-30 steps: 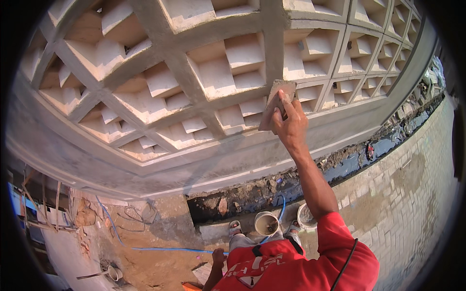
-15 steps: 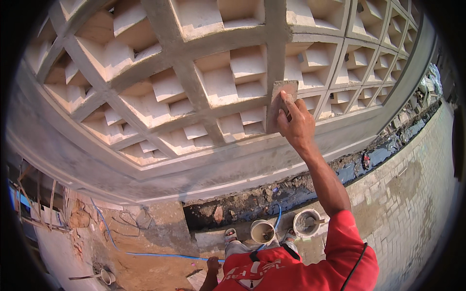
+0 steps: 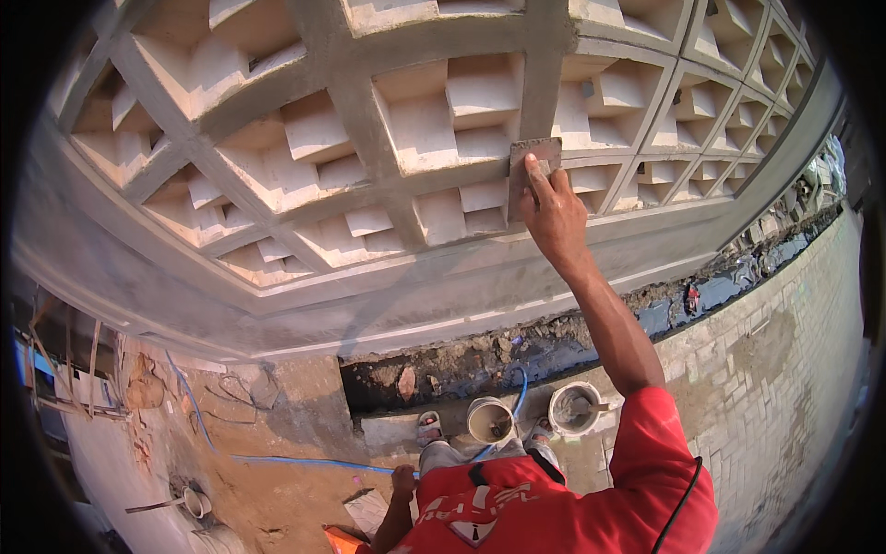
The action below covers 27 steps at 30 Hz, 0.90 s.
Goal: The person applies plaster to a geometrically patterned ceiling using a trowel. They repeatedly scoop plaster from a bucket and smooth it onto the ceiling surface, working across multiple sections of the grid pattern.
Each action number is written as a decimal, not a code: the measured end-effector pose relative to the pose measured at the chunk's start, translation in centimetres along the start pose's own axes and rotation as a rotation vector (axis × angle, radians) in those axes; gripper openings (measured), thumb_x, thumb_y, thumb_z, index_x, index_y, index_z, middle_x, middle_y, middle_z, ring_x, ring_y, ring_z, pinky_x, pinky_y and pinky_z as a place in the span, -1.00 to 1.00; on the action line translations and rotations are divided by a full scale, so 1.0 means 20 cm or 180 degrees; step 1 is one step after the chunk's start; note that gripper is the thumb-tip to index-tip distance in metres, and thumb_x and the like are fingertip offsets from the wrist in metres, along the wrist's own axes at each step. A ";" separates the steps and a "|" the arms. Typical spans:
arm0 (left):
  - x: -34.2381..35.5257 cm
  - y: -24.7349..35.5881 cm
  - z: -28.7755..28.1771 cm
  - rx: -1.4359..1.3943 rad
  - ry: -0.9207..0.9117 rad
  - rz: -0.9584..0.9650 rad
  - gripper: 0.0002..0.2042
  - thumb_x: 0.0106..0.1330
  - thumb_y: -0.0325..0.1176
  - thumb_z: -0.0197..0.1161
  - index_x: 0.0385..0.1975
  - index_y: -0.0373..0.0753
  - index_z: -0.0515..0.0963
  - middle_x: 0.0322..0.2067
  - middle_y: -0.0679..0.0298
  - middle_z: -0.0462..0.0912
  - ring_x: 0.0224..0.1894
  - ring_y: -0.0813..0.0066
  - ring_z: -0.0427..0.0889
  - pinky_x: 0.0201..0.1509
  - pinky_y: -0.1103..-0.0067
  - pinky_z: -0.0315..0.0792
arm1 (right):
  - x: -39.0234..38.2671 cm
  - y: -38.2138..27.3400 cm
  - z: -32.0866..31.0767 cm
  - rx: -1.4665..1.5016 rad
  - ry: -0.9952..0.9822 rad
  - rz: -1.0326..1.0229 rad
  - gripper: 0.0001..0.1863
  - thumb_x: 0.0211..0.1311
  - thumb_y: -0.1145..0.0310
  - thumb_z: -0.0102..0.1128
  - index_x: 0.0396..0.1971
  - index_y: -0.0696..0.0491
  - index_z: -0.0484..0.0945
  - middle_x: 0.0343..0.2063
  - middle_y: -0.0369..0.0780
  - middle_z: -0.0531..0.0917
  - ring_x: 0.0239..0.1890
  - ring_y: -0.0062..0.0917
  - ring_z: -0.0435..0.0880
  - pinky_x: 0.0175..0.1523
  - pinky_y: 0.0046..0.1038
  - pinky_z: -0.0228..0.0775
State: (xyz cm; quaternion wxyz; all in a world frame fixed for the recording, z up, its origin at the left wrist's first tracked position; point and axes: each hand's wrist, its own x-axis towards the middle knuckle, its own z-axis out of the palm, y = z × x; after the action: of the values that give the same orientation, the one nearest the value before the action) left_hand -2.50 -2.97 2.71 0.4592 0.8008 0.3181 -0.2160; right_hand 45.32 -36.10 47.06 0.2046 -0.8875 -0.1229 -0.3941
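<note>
My right hand (image 3: pixel 556 217) is wrapped round a flat rectangular plastering trowel (image 3: pixel 544 148), one finger stretched along its back. The trowel's plate lies against a grey mortar-covered rib between the openings of a pale breeze-block wall (image 3: pixel 406 189). My left hand (image 3: pixel 403 478) hangs low beside my body, above the sandy ground. Its fingers are too small and shaded to make out. Down by my feet stand two pails: one pale bucket (image 3: pixel 490 421) with a little dark stuff inside, and one bucket (image 3: pixel 574 409) holding grey mortar and a tool with a light handle.
A muddy ditch (image 3: pixel 443 374) with dark water runs along the wall's foot. A blue hose (image 3: pixel 314 462) crosses the ground and passes by the buckets. Brick paving (image 3: pixel 738 397) spreads to the right. At lower left are a small white pot (image 3: pixel 196 503) and bamboo poles (image 3: pixel 69 369).
My view has shifted slightly. The trowel stays on the same rib in my right hand, and its plate now looks more upright and shorter. An orange object has come into view at the lower edge.
</note>
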 end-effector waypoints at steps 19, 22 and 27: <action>0.00 0.20 0.23 -0.1306 -0.0186 -0.0983 -0.70 0.20 -0.27 0.10 -0.08 -0.20 0.41 -0.29 0.22 0.50 -0.59 0.48 0.49 -0.59 0.61 0.37 | -1.23 0.45 -0.13 0.4522 -0.2530 0.4461 -0.57 0.18 0.24 0.14 -0.01 0.17 0.38 -0.26 -0.27 0.59 -0.31 -0.68 0.58 -0.27 -0.61 0.48; 0.04 0.26 0.34 -0.1259 -0.0317 -0.1114 -0.65 0.20 -0.26 0.14 -0.03 -0.22 0.38 -0.27 0.26 0.51 -0.62 0.55 0.43 -0.58 0.66 0.33 | -1.89 0.61 0.02 0.3471 -0.2907 0.5073 -0.62 0.22 0.31 0.08 0.00 0.13 0.38 -0.23 -0.24 0.57 -0.26 -0.57 0.57 -0.23 -0.51 0.48; 0.09 0.07 0.54 0.0304 0.0004 -0.0169 -0.68 0.13 -0.34 0.17 -0.13 -0.34 0.42 -0.34 0.11 0.53 -0.21 0.19 0.52 -0.09 0.43 0.37 | -2.72 0.54 0.16 0.2944 -0.3843 0.4592 -0.64 0.13 0.40 0.09 -0.03 0.10 0.43 -0.27 -0.20 0.56 -0.25 -0.52 0.57 -0.20 -0.50 0.46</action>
State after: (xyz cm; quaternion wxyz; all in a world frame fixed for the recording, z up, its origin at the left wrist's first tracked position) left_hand -0.83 -12.32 -2.82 0.4144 0.8132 0.3288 -0.2426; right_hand 15.62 -47.38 1.51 0.6151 -0.6348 0.2151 0.4151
